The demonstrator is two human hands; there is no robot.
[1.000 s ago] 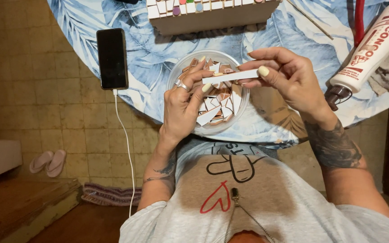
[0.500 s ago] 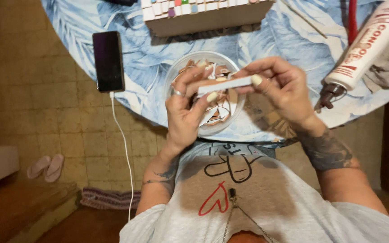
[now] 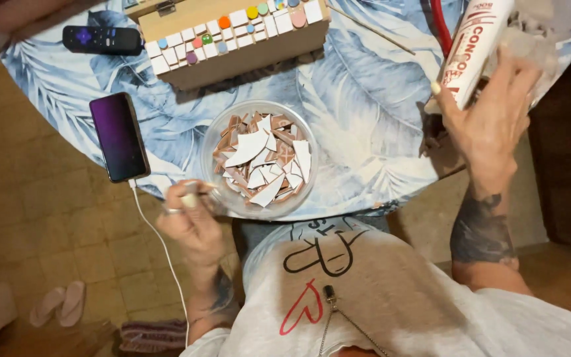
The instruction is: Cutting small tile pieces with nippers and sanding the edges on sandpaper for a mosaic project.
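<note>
Head view: right hand [image 3: 490, 122] grasping white tube [image 3: 474, 43]; left hand [image 3: 190, 218] pinching bowl [image 3: 216, 188] rim.

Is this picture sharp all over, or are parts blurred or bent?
Head view: the bowl of tile shards looks sharp; the right hand on the tube is slightly smeared; the table edge curves, showing wide-angle distortion; the floor lies dim.

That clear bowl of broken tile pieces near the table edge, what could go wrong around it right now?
The clear round bowl of white and brown tile shards sits close to the table's near edge, so a nudge from the left hand touching its rim might tip it off. The shards look sharp and could cut fingers. The right hand grips a white adhesive tube; a squeeze might drip onto the blue leaf-print tablecloth.
</note>
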